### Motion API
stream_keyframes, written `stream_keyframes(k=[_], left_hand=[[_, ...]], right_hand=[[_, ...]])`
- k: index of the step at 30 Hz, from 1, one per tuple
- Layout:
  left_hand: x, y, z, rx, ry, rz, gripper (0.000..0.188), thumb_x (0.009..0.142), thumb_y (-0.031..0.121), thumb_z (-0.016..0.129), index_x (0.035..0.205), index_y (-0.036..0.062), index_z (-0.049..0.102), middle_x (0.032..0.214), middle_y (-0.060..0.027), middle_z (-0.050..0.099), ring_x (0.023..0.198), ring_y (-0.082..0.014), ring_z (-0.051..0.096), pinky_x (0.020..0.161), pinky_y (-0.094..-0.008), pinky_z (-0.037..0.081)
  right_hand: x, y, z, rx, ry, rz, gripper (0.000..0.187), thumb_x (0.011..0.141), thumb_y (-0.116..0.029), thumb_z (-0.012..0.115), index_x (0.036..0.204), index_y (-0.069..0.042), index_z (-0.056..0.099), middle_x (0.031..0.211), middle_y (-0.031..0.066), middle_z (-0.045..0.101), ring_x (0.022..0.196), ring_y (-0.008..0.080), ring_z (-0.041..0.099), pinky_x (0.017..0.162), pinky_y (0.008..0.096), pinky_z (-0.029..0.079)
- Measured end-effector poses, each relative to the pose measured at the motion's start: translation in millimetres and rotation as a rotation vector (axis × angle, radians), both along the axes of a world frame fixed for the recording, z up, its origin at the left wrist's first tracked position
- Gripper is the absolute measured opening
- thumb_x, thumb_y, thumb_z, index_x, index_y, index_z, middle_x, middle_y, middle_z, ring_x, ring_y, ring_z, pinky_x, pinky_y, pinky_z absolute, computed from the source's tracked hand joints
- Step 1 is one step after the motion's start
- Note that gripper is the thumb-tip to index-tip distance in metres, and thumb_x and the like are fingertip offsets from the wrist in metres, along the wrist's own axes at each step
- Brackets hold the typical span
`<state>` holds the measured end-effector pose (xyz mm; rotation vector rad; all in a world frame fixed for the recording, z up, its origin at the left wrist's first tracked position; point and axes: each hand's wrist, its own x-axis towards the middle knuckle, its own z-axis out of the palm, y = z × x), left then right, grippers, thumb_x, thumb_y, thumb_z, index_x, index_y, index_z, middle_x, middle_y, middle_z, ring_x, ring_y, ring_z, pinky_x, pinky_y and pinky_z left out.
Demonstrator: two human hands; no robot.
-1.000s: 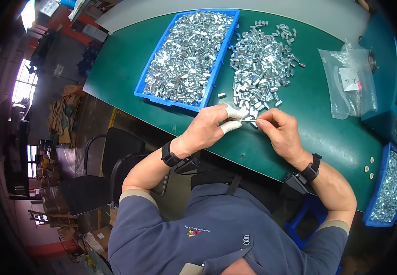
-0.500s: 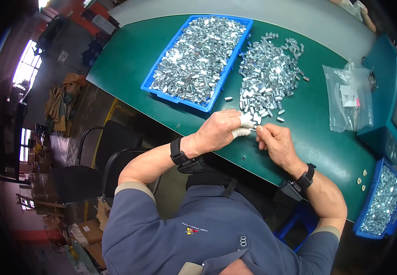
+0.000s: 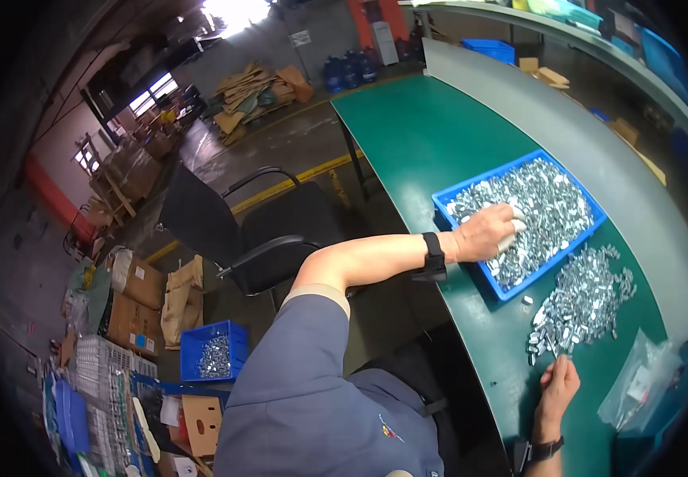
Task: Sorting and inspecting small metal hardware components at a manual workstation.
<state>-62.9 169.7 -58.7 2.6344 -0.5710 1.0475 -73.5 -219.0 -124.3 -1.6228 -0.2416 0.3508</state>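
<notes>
My left hand [image 3: 483, 234] is over the near side of a blue tray [image 3: 508, 291] heaped with small silvery metal pieces [image 3: 546, 195]. White coverings wrap some of its fingers, which are curled together; whatever lies between the fingertips is hidden. My right hand [image 3: 558, 387] is closed at the near edge of a loose pile of similar metal pieces [image 3: 578, 298] on the green table [image 3: 407, 127]. Between its thumb and fingers a thin, light metal rod [image 3: 551, 347] points toward the pile. One single metal piece [image 3: 527, 300] lies between tray and pile.
A clear plastic bag [image 3: 638, 389] lies right of the pile. A grey panel [image 3: 519, 95] borders the table's far side. Left of the table stands a black armchair [image 3: 280, 219]; a blue bin of metal pieces [image 3: 214, 354] and cardboard boxes [image 3: 133, 322] are beyond it.
The view has swung to the left. My hands, together in front of the pile before, are now apart: the left has moved over the tray, the right stays by the pile.
</notes>
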Motion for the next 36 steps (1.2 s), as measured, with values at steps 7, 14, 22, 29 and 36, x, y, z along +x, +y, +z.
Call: stream_keyframes(k=[7, 14, 22, 29, 36], left_hand=[[4, -1, 7, 0.22, 0.167, -0.167, 0.044, 0.09, 0.026, 0.072, 0.129, 0.0095, 0.063, 0.145, -0.0189, 0.05, 0.14, -0.037, 0.045, 0.113, -0.0491, 0.039], [47, 6, -2, 0.168, 0.008, -0.386, 0.029, 0.083, 0.012, 0.074, 0.112, 0.0106, 0.068, 0.137, -0.0167, 0.055, 0.128, -0.0392, 0.054, 0.102, -0.0498, 0.049], [51, 13, 13, 0.289, 0.193, -0.282, 0.023, 0.091, 0.015, 0.07, 0.113, 0.0097, 0.067, 0.141, -0.0114, 0.054, 0.134, -0.0326, 0.051, 0.109, -0.0459, 0.043], [70, 13, 22, 0.316, 0.175, -0.267, 0.021, 0.092, 0.013, 0.069, 0.112, 0.0083, 0.067, 0.136, -0.011, 0.057, 0.134, -0.033, 0.051, 0.112, -0.0448, 0.042], [95, 28, 21, 0.325, 0.205, -0.222, 0.016, 0.097, 0.014, 0.064, 0.111, 0.0075, 0.062, 0.132, -0.0105, 0.058, 0.13, -0.0315, 0.053, 0.11, -0.0444, 0.043]], right_hand=[[3, 1, -1, 0.064, -0.011, -0.025, 0.042, 0.109, -0.033, 0.057, 0.074, -0.009, 0.054, 0.061, -0.0029, 0.049, 0.051, 0.0037, 0.041, 0.047, 0.0202, 0.029], [1, -2, 5, -0.005, 0.016, -0.119, 0.041, 0.108, -0.031, 0.057, 0.076, -0.007, 0.055, 0.063, -0.0015, 0.052, 0.054, 0.0053, 0.045, 0.049, 0.0205, 0.031], [-2, 8, 16, 0.022, 0.064, -0.043, 0.036, 0.107, -0.033, 0.059, 0.081, -0.009, 0.061, 0.062, -0.0026, 0.056, 0.052, 0.004, 0.046, 0.048, 0.0204, 0.031], [-7, 3, 21, 0.053, 0.069, -0.022, 0.035, 0.108, -0.031, 0.058, 0.082, -0.008, 0.062, 0.063, -0.0025, 0.057, 0.054, 0.0042, 0.048, 0.05, 0.0198, 0.034], [-6, 6, 20, 0.055, 0.092, 0.002, 0.036, 0.108, -0.032, 0.059, 0.082, -0.007, 0.063, 0.065, -0.0021, 0.059, 0.057, 0.0041, 0.051, 0.053, 0.0198, 0.035]])
